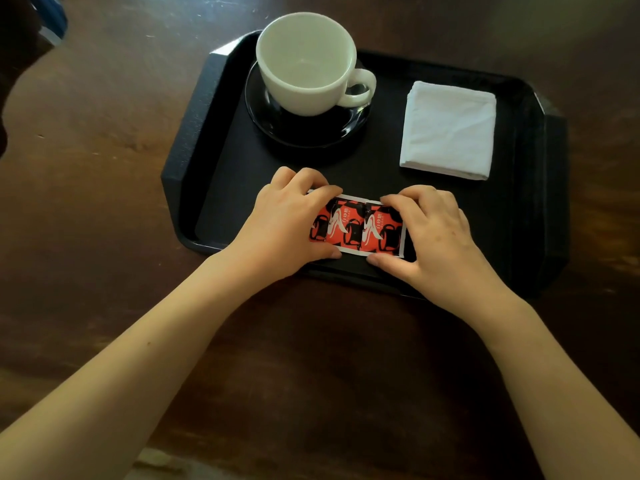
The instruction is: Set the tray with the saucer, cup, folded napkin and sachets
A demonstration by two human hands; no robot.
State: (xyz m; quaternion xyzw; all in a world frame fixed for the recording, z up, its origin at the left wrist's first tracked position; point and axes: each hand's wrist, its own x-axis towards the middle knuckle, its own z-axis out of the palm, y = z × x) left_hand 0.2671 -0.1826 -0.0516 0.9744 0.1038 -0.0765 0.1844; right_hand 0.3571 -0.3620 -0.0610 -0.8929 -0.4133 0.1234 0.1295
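Observation:
A black tray (pixel 194 140) lies on the dark wooden table. At its back left a white cup (pixel 304 64) stands upright on a black saucer (pixel 311 131), handle to the right. A folded white napkin (pixel 448 129) rests at the back right. Two red-and-black sachets (pixel 360 226) lie side by side near the tray's front edge. My left hand (pixel 287 223) pinches the left sachet between fingers and thumb. My right hand (pixel 433 233) holds the right sachet the same way. Both hands cover the sachets' outer ends.
The dark wooden table (pixel 86 168) surrounds the tray on all sides. A blurred dark object with a blue part (pixel 48 15) sits at the far left corner. A pale patch (pixel 156 462) shows at the table's near edge.

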